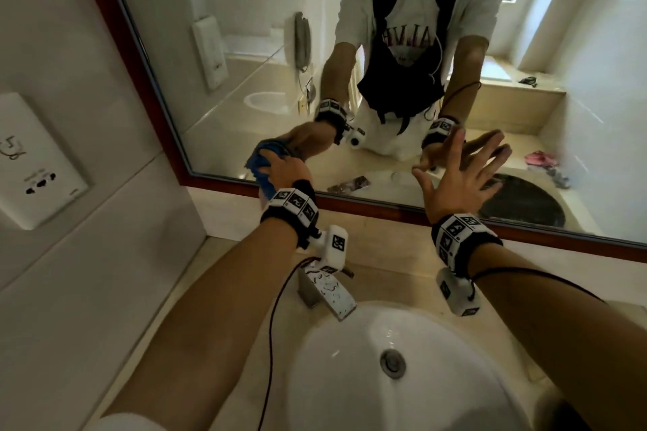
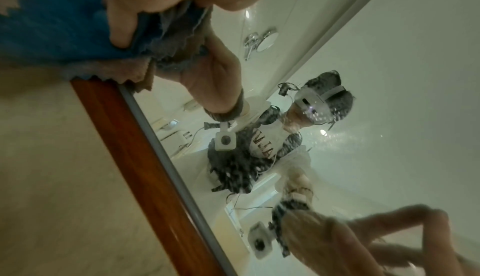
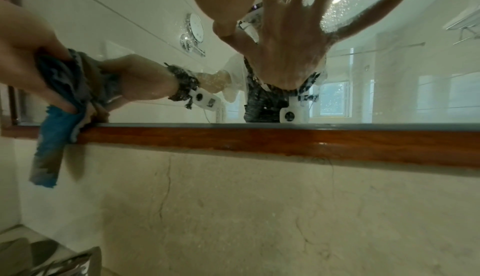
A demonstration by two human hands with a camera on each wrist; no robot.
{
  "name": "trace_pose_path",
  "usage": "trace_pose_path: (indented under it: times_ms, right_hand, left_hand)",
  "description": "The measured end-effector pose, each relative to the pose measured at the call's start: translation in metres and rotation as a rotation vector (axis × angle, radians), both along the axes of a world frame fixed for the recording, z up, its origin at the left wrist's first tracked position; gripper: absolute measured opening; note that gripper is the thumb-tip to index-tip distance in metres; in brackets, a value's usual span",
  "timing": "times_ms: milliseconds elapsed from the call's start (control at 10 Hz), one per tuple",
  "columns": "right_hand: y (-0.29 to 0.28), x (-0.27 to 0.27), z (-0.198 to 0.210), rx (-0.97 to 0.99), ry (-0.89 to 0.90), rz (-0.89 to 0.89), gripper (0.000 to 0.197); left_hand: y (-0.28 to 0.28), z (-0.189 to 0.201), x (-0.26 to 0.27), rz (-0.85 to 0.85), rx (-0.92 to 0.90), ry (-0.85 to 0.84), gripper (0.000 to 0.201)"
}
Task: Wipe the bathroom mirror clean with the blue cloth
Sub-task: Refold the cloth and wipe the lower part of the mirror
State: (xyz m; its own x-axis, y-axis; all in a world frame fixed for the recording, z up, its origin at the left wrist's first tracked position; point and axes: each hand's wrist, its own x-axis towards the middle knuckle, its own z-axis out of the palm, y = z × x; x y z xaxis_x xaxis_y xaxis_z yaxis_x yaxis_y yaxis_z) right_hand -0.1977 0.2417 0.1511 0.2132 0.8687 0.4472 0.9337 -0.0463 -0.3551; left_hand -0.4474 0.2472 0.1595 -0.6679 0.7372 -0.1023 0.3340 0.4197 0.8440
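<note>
The large mirror (image 1: pixel 245 45) in a red-brown wooden frame (image 1: pixel 385 206) fills the wall above the basin. My left hand (image 1: pixel 283 168) grips the bunched blue cloth (image 1: pixel 261 164) and presses it against the glass at the mirror's lower left corner. A tail of the cloth (image 3: pixel 50 143) hangs over the frame onto the stone backsplash. In the left wrist view the cloth (image 2: pixel 52 28) sits under my fingers (image 2: pixel 122 24). My right hand (image 1: pixel 458 171) is spread wide, fingers straight, against or just off the glass lower right. Water droplets speckle the mirror (image 3: pixel 335 14).
A white basin (image 1: pixel 367 378) with a chrome tap (image 1: pixel 325 290) sits below my arms on the beige stone counter (image 1: pixel 196 290). A white wall socket plate (image 1: pixel 38 164) is on the tiled wall at left. Wrist-camera cables run along both forearms.
</note>
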Motion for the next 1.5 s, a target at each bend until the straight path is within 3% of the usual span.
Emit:
trace_pose_path:
  times_ms: [100,300,600,700,900,1200,1300,1500]
  right_hand:
    - [0.000,-0.001,0.001,0.016,0.010,-0.013,0.100]
    - [-0.004,0.001,0.001,0.019,0.015,-0.015,0.101]
    - [-0.002,0.001,0.001,0.022,0.003,-0.018,0.098]
    - [-0.002,0.003,-0.001,0.033,-0.012,0.001,0.095]
    - [-0.005,0.025,-0.004,0.043,-0.191,0.022,0.094]
    - [-0.004,0.097,0.016,0.133,-0.406,0.069,0.096]
    - [-0.003,0.111,0.019,0.152,-0.457,0.088,0.097]
    - [-0.002,0.125,0.019,0.181,-0.502,0.164,0.096]
  left_hand:
    - [0.004,0.007,-0.014,0.075,0.020,0.043,0.050]
    - [0.008,-0.002,-0.009,0.128,0.157,-0.078,0.057]
    - [-0.002,-0.015,0.013,-0.002,0.093,0.102,0.059]
    - [-0.003,-0.019,0.028,0.018,0.108,0.083,0.060]
    - [-0.009,-0.027,0.079,-0.090,0.000,0.191,0.059]
    - [-0.014,-0.033,0.150,-0.065,0.023,0.098,0.061]
    - [-0.017,-0.030,0.177,-0.111,-0.015,0.144,0.059]
    - [-0.023,-0.032,0.224,-0.080,0.032,0.066,0.061]
